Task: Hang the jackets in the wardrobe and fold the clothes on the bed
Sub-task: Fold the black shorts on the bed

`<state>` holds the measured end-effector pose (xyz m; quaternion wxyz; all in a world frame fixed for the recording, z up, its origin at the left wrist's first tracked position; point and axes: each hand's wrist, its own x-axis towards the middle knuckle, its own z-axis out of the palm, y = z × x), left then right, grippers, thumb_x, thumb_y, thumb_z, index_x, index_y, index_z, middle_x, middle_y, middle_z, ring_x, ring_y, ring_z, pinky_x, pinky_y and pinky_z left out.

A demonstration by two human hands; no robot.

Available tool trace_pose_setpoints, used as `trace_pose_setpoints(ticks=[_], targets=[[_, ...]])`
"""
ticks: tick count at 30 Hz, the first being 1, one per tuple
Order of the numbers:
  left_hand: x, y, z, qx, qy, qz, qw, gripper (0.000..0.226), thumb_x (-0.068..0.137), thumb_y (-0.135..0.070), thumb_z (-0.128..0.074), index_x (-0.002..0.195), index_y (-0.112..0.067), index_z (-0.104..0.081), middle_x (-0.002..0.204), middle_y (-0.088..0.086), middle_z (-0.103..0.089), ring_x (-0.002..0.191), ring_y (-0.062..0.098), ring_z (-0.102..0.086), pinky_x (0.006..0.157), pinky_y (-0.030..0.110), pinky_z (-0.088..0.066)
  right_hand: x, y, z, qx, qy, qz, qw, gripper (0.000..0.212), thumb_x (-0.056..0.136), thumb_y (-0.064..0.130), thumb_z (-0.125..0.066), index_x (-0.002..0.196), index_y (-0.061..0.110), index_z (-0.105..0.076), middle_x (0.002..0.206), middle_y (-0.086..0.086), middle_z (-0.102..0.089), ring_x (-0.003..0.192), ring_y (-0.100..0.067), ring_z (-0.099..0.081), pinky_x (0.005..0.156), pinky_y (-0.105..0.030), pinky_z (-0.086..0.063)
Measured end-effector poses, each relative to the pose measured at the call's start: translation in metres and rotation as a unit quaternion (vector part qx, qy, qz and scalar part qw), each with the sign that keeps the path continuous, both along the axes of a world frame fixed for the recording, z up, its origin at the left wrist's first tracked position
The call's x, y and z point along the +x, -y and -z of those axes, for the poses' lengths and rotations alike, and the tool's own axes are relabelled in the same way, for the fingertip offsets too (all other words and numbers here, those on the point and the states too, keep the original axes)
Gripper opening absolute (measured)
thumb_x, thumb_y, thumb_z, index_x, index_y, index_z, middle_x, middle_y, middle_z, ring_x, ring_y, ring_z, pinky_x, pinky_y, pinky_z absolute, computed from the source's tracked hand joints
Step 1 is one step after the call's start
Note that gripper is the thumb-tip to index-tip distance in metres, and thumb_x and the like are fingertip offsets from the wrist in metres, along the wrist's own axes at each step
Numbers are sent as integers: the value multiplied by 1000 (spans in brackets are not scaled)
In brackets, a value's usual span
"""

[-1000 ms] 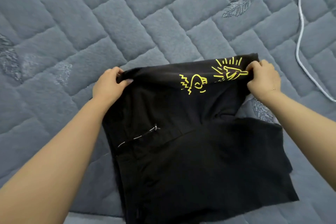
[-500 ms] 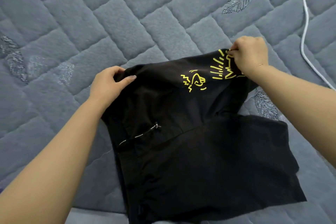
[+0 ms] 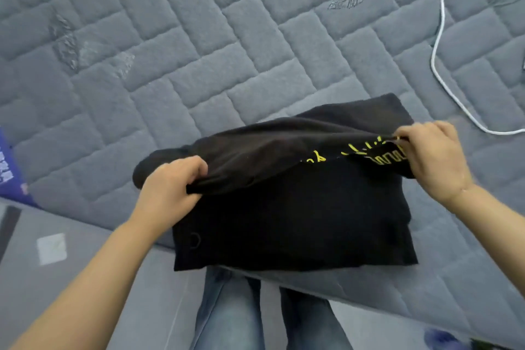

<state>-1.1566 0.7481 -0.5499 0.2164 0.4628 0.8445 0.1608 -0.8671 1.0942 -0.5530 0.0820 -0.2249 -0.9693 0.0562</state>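
A home bedroom: a bed (image 3: 199, 45) under a grey quilted cover fills the view, a white charging cable (image 3: 439, 45) trails near its far right edge, and grey floor (image 3: 71, 278) lies beside it.

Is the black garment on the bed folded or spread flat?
Partly folded: both hands, left and right, grip one edge of the black garment, doubling it over the part lying on the bed.

The black garment (image 3: 295, 216) carries yellow print near its folded far edge, but the fold hides most of it and only broken strokes and some blocky outlined shapes show, none of them readable as letters. At the left edge a purple item (image 3: 10, 167) bears white marks too blurred and cropped to read, so no text, brand or number can be made out anywhere
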Motion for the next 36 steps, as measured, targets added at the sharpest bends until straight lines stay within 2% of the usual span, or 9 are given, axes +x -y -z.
trace_pose_setpoints(ticks=[11, 15, 19, 22, 25, 27, 30, 32, 36], targets=[[151, 90, 82, -171, -34, -14, 985, 44, 56, 9, -74, 70, -20, -44, 69, -6, -40, 62, 21, -44, 55, 33, -34, 157, 94, 68, -71, 95, -76, 990, 23, 71, -16, -60, 80, 4, -68, 79, -11, -60, 66, -33, -59, 76, -36, -34], [164, 83, 95, -263, -18, -7, 965, 24, 74, -5, -66, 89, -20, -57, 87, -2, -48, 88, 25, -53, 71, 32, -33, 177, 112, 98, -131, 190, 2, 973, 34, 65, -18, -68, 90, 5, -72, 85, -11, -61, 75, -35, -57, 81, -38, -37], [171, 52, 77, -315, 34, -26, 948, 19, 80, -23, -58, 98, -29, -58, 95, -9, -51, 98, 17, -52, 83, 31, -32, 178, 126, 105, -244, 125, 141, 951, 26, 76, -10, -62, 95, 5, -71, 95, -10, -63, 89, -33, -56, 85, -42, -42], [181, 6, 60, -182, 45, -27, 982, 21, 84, -19, -59, 103, -26, -63, 97, -11, -57, 93, 16, -56, 80, 33, -43, 179, 139, 100, -345, -26, 384, 856, 24, 83, -1, -61, 104, 10, -64, 103, -6, -56, 95, -22, -52, 84, -32, -43], [206, -58, 57, -115, 40, 68, 990, 35, 85, -33, -68, 118, -27, -57, 110, -10, -55, 101, 15, -54, 84, 33, -46, 173, 151, 97, -480, -160, 588, 631, 29, 88, 12, -68, 111, 13, -51, 95, -6, -55, 83, -20, -55, 71, -28, -49], [234, -86, 67, -180, 22, 158, 971, 55, 82, -46, -71, 127, -27, -47, 121, -6, -49, 109, 17, -49, 88, 33, -43, 168, 158, 103, -529, -177, 622, 549, 37, 89, 20, -69, 116, 13, -45, 85, -2, -57, 74, -17, -60, 69, -31, -51], [264, -93, 94, -258, -56, 241, 934, 52, 89, -41, -64, 131, -22, -40, 125, -1, -45, 112, 20, -47, 87, 33, -41, 165, 160, 115, -523, -209, 651, 508, 38, 89, 28, -69, 115, 11, -47, 81, -3, -61, 63, -13, -60, 65, -30, -51], [261, -88, 101, -232, -52, 210, 948, 31, 97, -27, -55, 126, -20, -47, 119, -1, -49, 105, 19, -49, 78, 30, -41, 165, 152, 123, -507, -209, 682, 484, 37, 87, 40, -70, 100, 8, -56, 74, -4, -67, 56, -15, -62, 59, -31, -51], [249, -77, 98, -158, 57, 223, 960, 18, 98, -19, -54, 114, -16, -62, 107, -3, -57, 95, 19, -53, 72, 34, -47, 165, 138, 130, -530, -170, 646, 523, 34, 93, 37, -61, 77, 7, -65, 62, -5, -68, 48, -13, -64, 44, -26, -50]])
